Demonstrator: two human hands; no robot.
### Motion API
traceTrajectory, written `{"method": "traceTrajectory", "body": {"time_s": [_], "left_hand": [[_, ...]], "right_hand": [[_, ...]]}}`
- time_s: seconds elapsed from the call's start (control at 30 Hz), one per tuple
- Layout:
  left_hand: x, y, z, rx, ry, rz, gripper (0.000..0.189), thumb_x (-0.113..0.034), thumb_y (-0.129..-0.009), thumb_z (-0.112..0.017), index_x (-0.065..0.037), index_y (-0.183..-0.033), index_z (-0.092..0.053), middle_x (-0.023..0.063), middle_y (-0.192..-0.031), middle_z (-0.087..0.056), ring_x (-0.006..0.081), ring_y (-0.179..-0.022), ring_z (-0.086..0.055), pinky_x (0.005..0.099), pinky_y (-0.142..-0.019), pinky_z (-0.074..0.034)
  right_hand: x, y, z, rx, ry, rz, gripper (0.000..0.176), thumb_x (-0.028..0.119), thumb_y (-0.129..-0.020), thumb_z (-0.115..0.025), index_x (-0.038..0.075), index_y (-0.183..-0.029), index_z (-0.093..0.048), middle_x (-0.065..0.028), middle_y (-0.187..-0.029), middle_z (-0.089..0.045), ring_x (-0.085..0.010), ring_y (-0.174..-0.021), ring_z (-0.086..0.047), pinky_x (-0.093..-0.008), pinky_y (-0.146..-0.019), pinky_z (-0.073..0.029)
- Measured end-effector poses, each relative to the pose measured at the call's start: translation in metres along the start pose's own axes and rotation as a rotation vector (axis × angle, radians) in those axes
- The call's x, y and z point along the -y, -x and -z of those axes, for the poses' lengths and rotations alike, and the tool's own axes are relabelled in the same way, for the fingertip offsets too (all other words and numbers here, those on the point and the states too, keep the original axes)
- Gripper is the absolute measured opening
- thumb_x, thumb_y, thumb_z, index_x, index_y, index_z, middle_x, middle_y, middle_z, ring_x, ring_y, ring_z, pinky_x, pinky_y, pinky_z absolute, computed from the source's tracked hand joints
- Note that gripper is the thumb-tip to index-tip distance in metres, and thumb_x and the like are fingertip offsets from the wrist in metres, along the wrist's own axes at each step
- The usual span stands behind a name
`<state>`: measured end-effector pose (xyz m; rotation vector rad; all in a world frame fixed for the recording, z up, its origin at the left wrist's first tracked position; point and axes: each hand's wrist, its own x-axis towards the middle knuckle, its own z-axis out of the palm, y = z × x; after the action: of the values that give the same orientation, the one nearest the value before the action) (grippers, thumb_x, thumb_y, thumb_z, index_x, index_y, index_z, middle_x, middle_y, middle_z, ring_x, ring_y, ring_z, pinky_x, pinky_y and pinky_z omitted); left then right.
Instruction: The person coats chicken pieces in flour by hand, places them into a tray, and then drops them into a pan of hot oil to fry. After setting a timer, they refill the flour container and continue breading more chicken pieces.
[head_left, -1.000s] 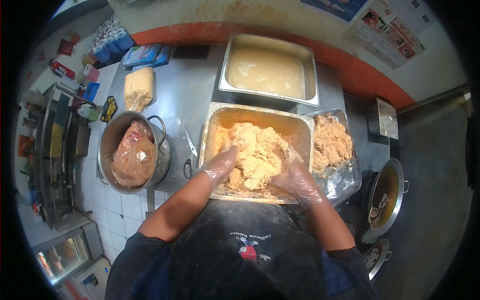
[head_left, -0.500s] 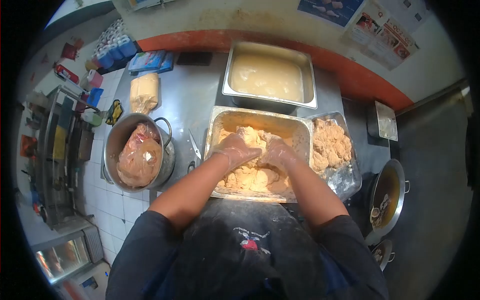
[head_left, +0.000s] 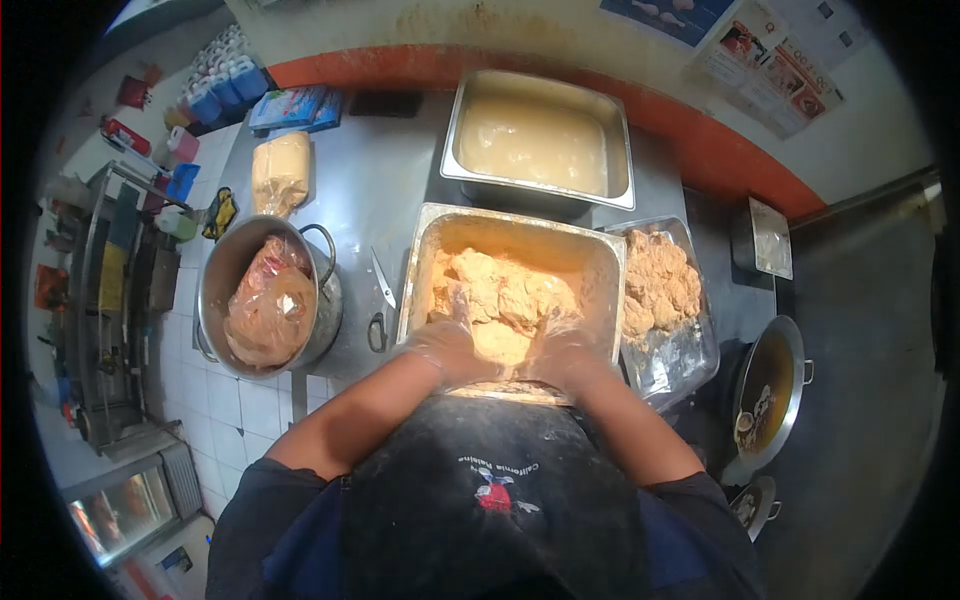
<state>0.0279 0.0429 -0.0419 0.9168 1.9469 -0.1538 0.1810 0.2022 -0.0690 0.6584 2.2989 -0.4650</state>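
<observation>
A deep metal pan (head_left: pixel 612 290) in front of me holds flour-coated meat pieces (head_left: pixel 500 285) and loose flour. My left hand (head_left: pixel 447 348), in a clear plastic glove, is curled around the near left side of the floury heap. On the near right side, my right hand (head_left: pixel 562 350), gloved the same way, cups the heap too. The fingers of both hands are partly sunk in the coating, with a pale mound between them near the pan's front rim. More coated pieces (head_left: pixel 660 280) lie piled in a shallower tray (head_left: pixel 700 355) to the right.
Behind stands a pan of cloudy liquid (head_left: pixel 535 145). To the left are a pot (head_left: pixel 212 300) with bagged raw meat (head_left: pixel 268 305), scissors (head_left: pixel 383 280) and a bag of beige powder (head_left: pixel 281 170). A wide pan of dark oil (head_left: pixel 775 385) sits at the right.
Both hands have moved from the middle of the pan toward its near edge and lower into the heap. The coated pieces they were around now lie in the pan's middle.
</observation>
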Motion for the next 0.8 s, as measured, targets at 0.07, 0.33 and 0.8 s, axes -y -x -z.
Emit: {"method": "traceTrajectory", "body": {"time_s": [0.07,0.33,0.8], "left_hand": [[-0.006,-0.001,0.000,0.047,0.051,0.007,0.147,-0.074,-0.088,-0.071,0.015,-0.170,0.014,0.0304,-0.152,-0.066,0.0388,-0.135,-0.069,0.0414,-0.113,-0.054],[0.010,-0.040,-0.031,-0.161,0.643,-0.223,0.118,-0.027,-0.090,-0.082,0.009,-0.176,-0.011,0.0245,-0.149,-0.068,0.0301,-0.137,-0.067,0.0336,-0.116,-0.052],[0.014,-0.027,0.002,-0.730,0.303,-0.268,0.110,-0.006,-0.093,-0.072,-0.010,-0.181,-0.005,0.0382,-0.170,-0.037,0.0489,-0.150,-0.053,0.0449,-0.126,-0.045]], "right_hand": [[-0.001,-0.018,-0.019,0.088,0.002,0.008,0.123,0.066,-0.084,-0.083,-0.011,-0.167,-0.038,-0.0319,-0.160,-0.057,-0.0400,-0.148,-0.059,-0.0447,-0.124,-0.046],[0.002,-0.035,-0.034,-0.118,-0.319,-0.059,0.111,0.043,-0.078,-0.096,-0.004,-0.165,-0.046,-0.0276,-0.152,-0.067,-0.0352,-0.140,-0.066,-0.0425,-0.119,-0.051],[-0.028,0.011,0.015,-0.599,-0.981,0.314,0.077,-0.006,-0.095,-0.073,0.004,-0.166,-0.046,-0.0192,-0.156,-0.062,-0.0285,-0.141,-0.065,-0.0377,-0.104,-0.060]]}}
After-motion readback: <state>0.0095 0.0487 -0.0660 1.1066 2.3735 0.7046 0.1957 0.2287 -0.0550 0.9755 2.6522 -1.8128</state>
